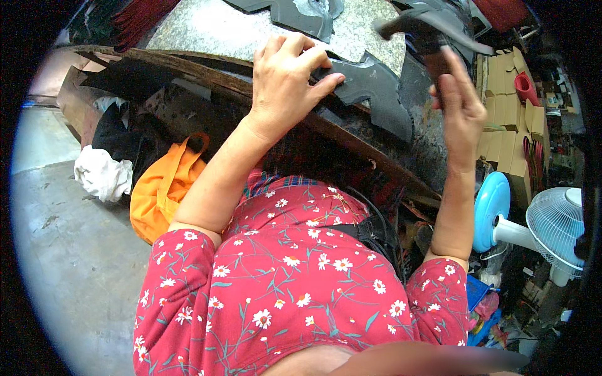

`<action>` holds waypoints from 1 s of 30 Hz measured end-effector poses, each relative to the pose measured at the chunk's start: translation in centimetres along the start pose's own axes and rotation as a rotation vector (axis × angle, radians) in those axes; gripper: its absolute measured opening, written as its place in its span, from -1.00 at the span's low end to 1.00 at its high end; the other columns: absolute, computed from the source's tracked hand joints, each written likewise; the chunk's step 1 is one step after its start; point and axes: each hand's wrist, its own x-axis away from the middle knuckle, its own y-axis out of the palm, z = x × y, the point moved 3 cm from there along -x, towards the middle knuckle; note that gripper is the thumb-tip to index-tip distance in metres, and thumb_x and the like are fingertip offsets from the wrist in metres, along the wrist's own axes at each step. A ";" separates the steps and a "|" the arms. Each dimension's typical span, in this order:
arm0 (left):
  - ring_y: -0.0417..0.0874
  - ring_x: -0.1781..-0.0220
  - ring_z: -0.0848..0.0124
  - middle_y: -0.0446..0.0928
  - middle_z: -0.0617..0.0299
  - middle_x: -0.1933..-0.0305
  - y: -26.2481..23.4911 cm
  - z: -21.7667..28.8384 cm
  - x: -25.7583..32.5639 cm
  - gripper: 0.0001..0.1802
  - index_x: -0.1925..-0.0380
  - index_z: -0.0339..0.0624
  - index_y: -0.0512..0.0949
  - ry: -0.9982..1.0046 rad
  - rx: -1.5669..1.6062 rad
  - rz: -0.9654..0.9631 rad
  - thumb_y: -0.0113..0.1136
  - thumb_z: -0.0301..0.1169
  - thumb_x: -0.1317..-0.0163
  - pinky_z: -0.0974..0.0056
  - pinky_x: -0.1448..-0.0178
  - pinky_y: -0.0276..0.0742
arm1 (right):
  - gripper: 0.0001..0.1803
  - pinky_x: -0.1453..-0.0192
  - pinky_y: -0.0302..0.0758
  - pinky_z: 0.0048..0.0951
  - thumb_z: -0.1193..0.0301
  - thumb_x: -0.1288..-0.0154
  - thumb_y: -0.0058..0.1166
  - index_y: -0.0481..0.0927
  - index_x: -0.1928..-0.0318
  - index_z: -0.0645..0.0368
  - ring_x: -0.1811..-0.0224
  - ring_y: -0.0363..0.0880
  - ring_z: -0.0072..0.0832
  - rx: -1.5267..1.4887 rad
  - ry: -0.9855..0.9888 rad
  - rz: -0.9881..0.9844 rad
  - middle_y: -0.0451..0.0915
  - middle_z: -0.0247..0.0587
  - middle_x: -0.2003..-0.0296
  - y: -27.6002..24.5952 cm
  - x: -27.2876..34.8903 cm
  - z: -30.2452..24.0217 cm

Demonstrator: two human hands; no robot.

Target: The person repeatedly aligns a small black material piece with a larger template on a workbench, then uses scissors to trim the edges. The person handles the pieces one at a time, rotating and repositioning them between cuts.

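My left hand [285,84] rests at the near edge of the work surface. Its fingers are curled and its thumb reaches onto a black, leather-like cut piece [370,81] with a notched outline, gripping its left end. In my right hand [463,116] is a hammer [436,44], held upright by its dark handle with the head raised above the surface's right side. The hammer head is smeared by motion. A second black cut piece [301,20] with a greyish patch lies farther back on the pale speckled slab [213,31].
A worn wooden edge [376,153] runs along the bench front. Left of me are an orange bag [166,188] and a white cloth bundle [103,174]. At right stand a blue-and-white fan [555,219] and stacked cardboard boxes [501,106]. Dark red strands [135,25] hang at the far left.
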 end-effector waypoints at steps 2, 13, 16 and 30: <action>0.51 -0.01 0.20 0.56 0.31 0.18 0.1 0.0 0.0 -0.71 0.41 0.00 0.66 0.003 -0.010 0.005 0.52 -0.16 0.07 0.06 -0.08 0.39 | -0.62 -0.08 0.59 -0.44 0.27 -0.42 0.18 0.63 -0.22 -0.06 -0.04 0.72 -0.44 0.231 -0.022 -0.205 0.71 -0.19 -0.05 1.2 0.4 0.1; 0.53 -0.01 0.21 0.56 0.33 0.18 0.1 0.0 -0.1 -0.70 0.41 0.00 0.64 0.009 -0.018 0.017 0.51 -0.15 0.05 0.07 -0.08 0.39 | -0.63 -0.01 0.60 -0.43 0.20 -0.43 0.16 0.63 -0.21 -0.17 0.00 0.74 -0.34 0.274 0.030 -0.136 0.72 -0.19 0.00 0.8 0.9 1.2; 0.53 0.00 0.22 0.56 0.34 0.18 0.2 0.0 -0.1 -0.71 0.41 0.01 0.63 0.010 -0.025 0.008 0.50 -0.15 0.04 0.07 -0.09 0.38 | -0.65 -0.06 0.58 -0.43 0.18 -0.43 0.16 0.66 -0.17 -0.14 -0.02 0.73 -0.33 0.267 -0.010 -0.100 0.72 -0.20 0.01 -0.6 1.1 2.2; 0.51 0.03 0.21 0.56 0.35 0.17 0.3 0.0 0.0 -0.72 0.40 0.05 0.63 0.013 -0.095 0.003 0.50 -0.13 0.02 0.09 -0.04 0.38 | -0.78 0.00 0.50 -0.53 0.48 -0.21 0.32 0.74 0.11 0.18 0.16 0.63 -0.49 0.244 0.183 -0.159 0.69 -0.26 0.25 -8.5 4.3 7.6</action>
